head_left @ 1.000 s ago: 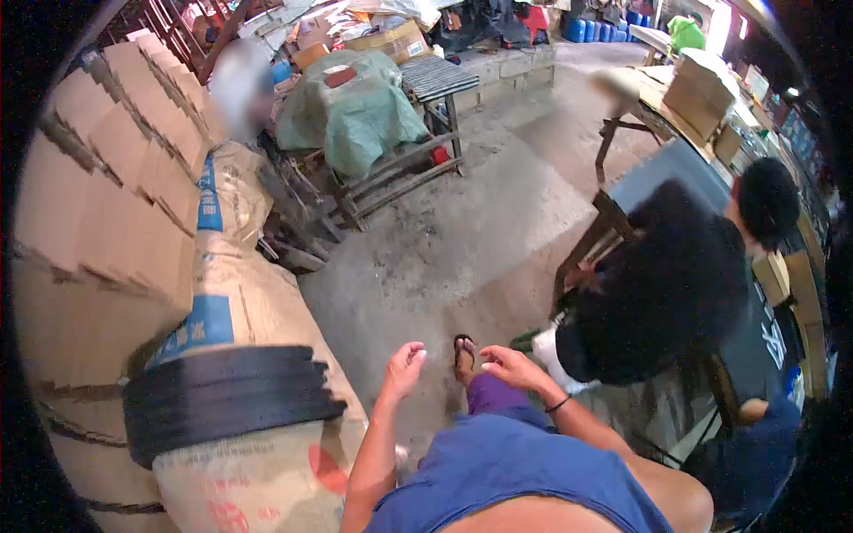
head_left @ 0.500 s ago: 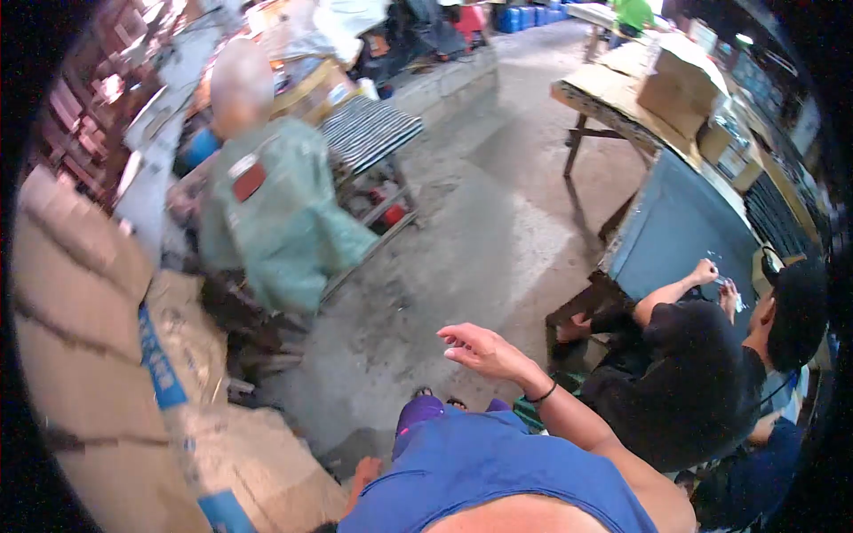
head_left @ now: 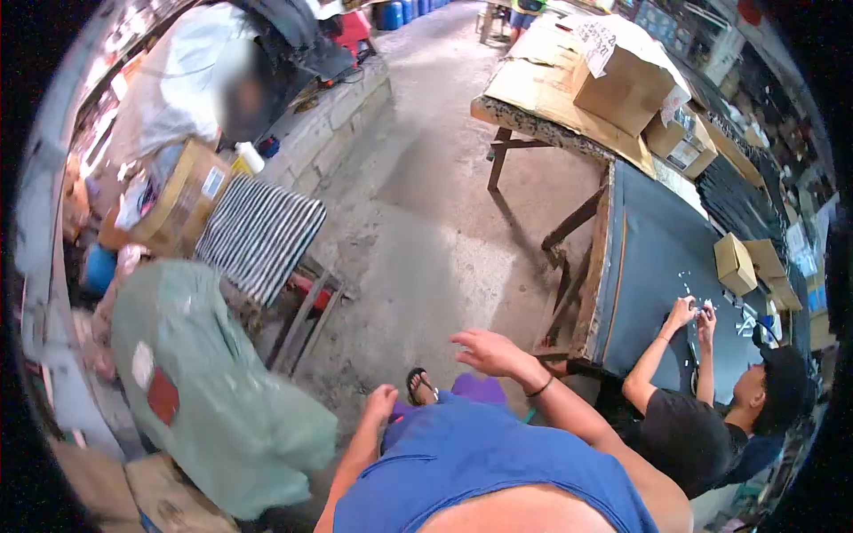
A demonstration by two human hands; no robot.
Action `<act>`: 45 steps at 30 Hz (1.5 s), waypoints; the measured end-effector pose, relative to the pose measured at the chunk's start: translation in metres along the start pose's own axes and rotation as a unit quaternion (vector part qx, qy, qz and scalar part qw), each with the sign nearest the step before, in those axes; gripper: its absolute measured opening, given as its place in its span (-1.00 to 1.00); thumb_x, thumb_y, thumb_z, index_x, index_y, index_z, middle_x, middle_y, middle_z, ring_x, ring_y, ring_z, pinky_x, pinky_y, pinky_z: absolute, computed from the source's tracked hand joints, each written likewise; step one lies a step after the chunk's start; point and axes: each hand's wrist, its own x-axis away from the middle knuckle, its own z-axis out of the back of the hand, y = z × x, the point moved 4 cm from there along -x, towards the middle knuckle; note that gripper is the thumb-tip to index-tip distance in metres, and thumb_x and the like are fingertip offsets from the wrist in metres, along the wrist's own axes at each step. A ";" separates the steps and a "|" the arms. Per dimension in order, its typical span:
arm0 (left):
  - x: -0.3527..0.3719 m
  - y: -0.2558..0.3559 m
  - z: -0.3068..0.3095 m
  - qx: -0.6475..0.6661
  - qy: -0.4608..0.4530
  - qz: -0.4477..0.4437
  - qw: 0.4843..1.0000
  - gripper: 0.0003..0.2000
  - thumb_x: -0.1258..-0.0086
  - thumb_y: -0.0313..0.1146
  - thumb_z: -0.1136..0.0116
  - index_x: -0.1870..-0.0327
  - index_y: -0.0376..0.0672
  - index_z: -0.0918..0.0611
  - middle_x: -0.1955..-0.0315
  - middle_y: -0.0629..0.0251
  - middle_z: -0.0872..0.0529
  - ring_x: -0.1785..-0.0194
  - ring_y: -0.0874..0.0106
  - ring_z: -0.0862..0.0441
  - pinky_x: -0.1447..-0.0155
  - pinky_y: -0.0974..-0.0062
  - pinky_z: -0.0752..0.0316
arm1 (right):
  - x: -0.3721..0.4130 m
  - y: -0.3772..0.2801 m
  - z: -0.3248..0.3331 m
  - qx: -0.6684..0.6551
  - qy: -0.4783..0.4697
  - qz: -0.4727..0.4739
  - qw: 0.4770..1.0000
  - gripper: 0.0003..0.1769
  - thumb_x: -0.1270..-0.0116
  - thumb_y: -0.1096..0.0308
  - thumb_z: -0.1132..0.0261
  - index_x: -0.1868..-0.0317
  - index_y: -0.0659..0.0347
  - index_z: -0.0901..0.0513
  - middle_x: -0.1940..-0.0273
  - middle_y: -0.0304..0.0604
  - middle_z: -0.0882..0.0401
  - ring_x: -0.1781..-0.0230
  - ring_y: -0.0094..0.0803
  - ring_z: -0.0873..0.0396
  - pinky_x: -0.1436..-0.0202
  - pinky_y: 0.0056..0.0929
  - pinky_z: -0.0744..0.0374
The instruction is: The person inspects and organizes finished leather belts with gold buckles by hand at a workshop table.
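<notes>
The left hand (head_left: 382, 402) is hanging half-curled, the right hand (head_left: 491, 353) is spreading slightly, both seemingly empty, while the green sheet (head_left: 209, 391) is draping beside the striped cloth (head_left: 260, 238), looking light, limp, slippery, best gripped by its hem.

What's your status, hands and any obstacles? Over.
Right hand open, empty; left hand partly curled, looks empty. Green tarp bulging close on the left. Co-worker at black-topped worktable, right side.
</notes>
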 end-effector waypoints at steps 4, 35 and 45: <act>-0.089 0.124 0.068 -0.013 -0.032 -0.061 0.998 -0.65 -0.27 -0.16 -0.13 0.05 -0.23 -0.60 0.19 0.06 -0.70 0.08 0.21 -0.66 -0.01 0.33 -0.51 | -0.006 0.083 0.024 -0.016 0.028 -0.221 0.975 -0.59 -0.26 0.16 -0.22 -0.04 0.20 -0.52 0.02 0.06 -0.54 -0.06 -0.04 -0.48 -0.10 -0.17 -0.47; -0.796 0.304 0.280 -0.171 -0.145 0.047 0.973 -0.62 -0.21 -0.07 -0.12 0.15 -0.22 -0.64 0.26 0.02 -0.70 0.15 0.19 -0.65 0.03 0.24 -0.49 | -0.587 0.391 0.438 -0.091 0.162 -0.188 0.964 -0.58 -0.24 0.23 -0.28 -0.06 0.25 -0.51 0.06 0.07 -0.56 0.04 -0.04 -0.53 0.00 -0.22 -0.51; -1.027 0.513 0.375 0.003 0.042 -0.082 0.996 -0.72 -0.26 -0.25 -0.13 0.15 -0.27 -0.61 0.29 0.09 -0.68 0.18 0.30 -0.63 0.06 0.37 -0.49 | -0.724 0.471 0.470 -0.137 0.033 -0.224 0.964 -0.55 -0.28 0.15 -0.21 -0.12 0.17 -0.46 -0.03 0.07 -0.52 -0.12 -0.01 -0.44 -0.16 -0.15 -0.43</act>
